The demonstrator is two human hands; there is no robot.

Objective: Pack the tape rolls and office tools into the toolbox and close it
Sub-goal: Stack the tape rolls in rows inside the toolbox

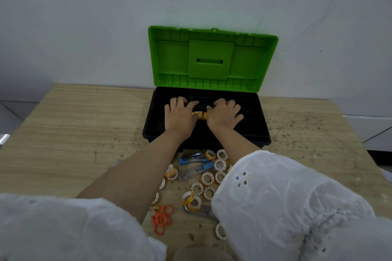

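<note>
The toolbox stands open against the wall, its green lid (212, 57) upright and its black base (152, 125) on the table. Both my hands are palm-down inside the base with fingers spread. A short row of yellow-printed tape rolls (199, 115) lies between my left hand (180, 113) and my right hand (224, 114), touching both at the thumbs. Whatever is under my palms is hidden. Several more tape rolls (207, 178), two blue utility knives (194, 159), orange scissors (162, 219) and a grey metal tool (201, 211) lie on the table in front of the box.
The wooden table (84, 133) is scuffed and dirty on the right side. A white wall rises directly behind the toolbox. My white sleeves cover the lower part of the view and hide some of the loose items.
</note>
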